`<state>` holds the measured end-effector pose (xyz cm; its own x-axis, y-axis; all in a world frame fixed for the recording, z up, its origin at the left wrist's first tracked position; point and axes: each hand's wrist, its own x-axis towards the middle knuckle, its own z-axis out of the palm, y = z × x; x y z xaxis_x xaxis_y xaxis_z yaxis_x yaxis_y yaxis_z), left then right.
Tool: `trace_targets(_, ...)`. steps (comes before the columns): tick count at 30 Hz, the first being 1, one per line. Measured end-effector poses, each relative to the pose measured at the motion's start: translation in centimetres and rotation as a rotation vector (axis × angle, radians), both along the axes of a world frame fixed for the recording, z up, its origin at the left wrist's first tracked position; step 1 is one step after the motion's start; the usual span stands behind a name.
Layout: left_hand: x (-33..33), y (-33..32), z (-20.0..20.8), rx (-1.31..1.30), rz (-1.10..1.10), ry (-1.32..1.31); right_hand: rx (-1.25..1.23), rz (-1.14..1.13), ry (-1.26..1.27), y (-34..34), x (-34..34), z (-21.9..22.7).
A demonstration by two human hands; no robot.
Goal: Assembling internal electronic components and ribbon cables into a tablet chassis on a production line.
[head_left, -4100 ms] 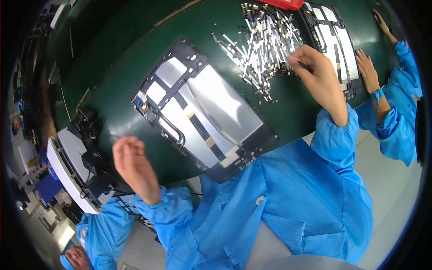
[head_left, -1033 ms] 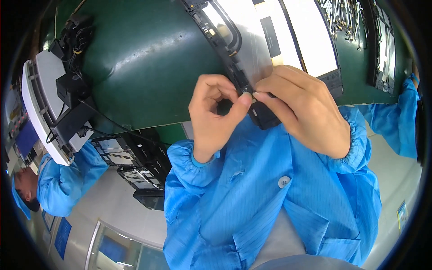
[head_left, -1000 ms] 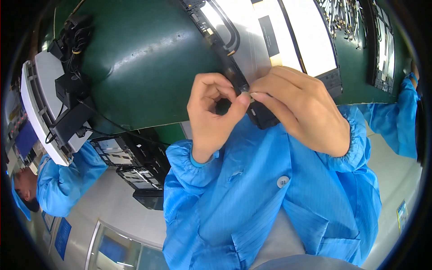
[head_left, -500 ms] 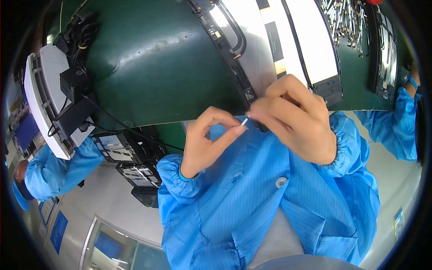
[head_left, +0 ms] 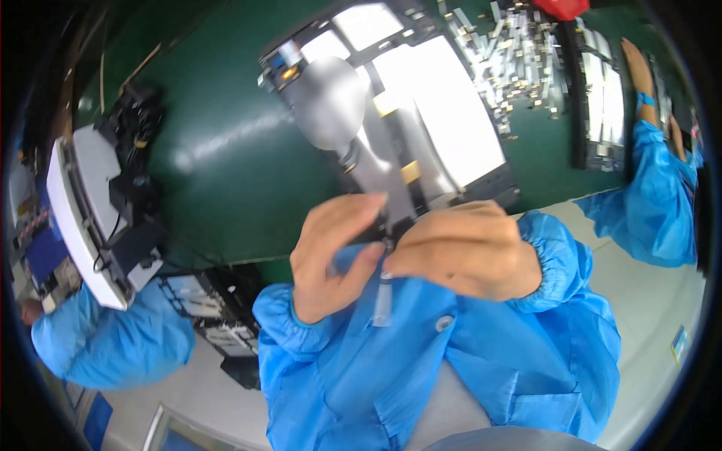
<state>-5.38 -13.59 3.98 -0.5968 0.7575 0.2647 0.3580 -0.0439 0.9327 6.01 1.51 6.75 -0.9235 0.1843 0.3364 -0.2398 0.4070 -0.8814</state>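
Observation:
My right hand (head_left: 470,252) is closed in a pinch at the near table edge. From its fingertips hangs a small narrow strip with a translucent lower end (head_left: 383,304), in front of my blue smock. Beside it, my left hand (head_left: 327,255) has thumb and index finger apart, with the thumb tip close to the strip. Just beyond both hands lies an opened flat electronic device (head_left: 459,113) with a dark frame, white panels and a metal plate. A rounded grey shape (head_left: 329,105) over its left part is too blurred to name.
Many small pale strips (head_left: 523,60) lie heaped at the back right, near a red thing (head_left: 564,7) and another opened device (head_left: 602,105). A white stand-like device (head_left: 86,218) with black cables is at left. Co-workers' blue sleeves (head_left: 658,195) show at both sides.
My head view has shifted. My left thumb and index finger have parted from the small white piece they pinched; my right hand now pinches a strip hanging downward.

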Motion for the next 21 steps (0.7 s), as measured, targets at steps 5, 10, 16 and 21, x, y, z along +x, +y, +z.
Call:
trace_targets(5, -0.5, 1.0, 0.3, 0.012, -0.120, 0.330, 0.401, -0.485, 0.034, 8.6, -0.1, 3.7)
trace_targets(10, -1.1, 0.8, -0.4, -0.010, -0.111, 0.288, 0.244, -0.968, -0.155, 25.6, 0.5, 0.8)
trace_targets(16, -1.3, 1.0, -0.5, -0.025, -0.060, 0.243, 0.501, -0.922, -0.086, 24.5, -1.4, 0.7)
trace_targets(21, -2.9, 2.0, -0.5, -0.086, -0.024, 0.301, 0.193, -0.387, -0.142, 10.2, 0.6, 2.2)
